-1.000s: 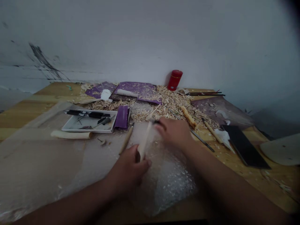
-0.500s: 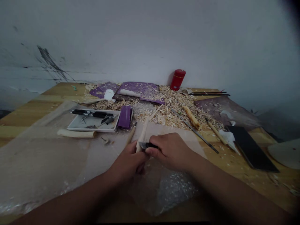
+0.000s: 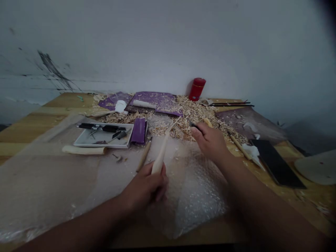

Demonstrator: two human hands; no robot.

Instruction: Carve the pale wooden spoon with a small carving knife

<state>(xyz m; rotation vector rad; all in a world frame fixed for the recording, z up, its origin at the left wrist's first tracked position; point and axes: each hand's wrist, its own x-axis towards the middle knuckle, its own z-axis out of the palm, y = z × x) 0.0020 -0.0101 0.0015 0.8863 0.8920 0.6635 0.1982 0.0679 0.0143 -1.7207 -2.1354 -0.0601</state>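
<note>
Carved stick [image 3: 160, 157] – pale bare wood, smooth, matt. Knife handle [image 3: 193, 124] dark, too small to tell material. Bubble wrap [image 3: 202, 189] clear plastic, glossy, pimpled. Wood shavings [image 3: 194, 115] dry, rough, curled. Tabletop [image 3: 65, 99] yellow wood, low sheen, lightly varnished look. Red canister [image 3: 196, 89] glossy. Purple sheet [image 3: 154, 99] smooth, faint satin shine. White tray [image 3: 115, 146] smooth, plastic-looking. Black slab [image 3: 277, 162] – matt.

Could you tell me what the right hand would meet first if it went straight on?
The right hand would probably meet the heap of wood shavings, though depth is unclear.
</note>
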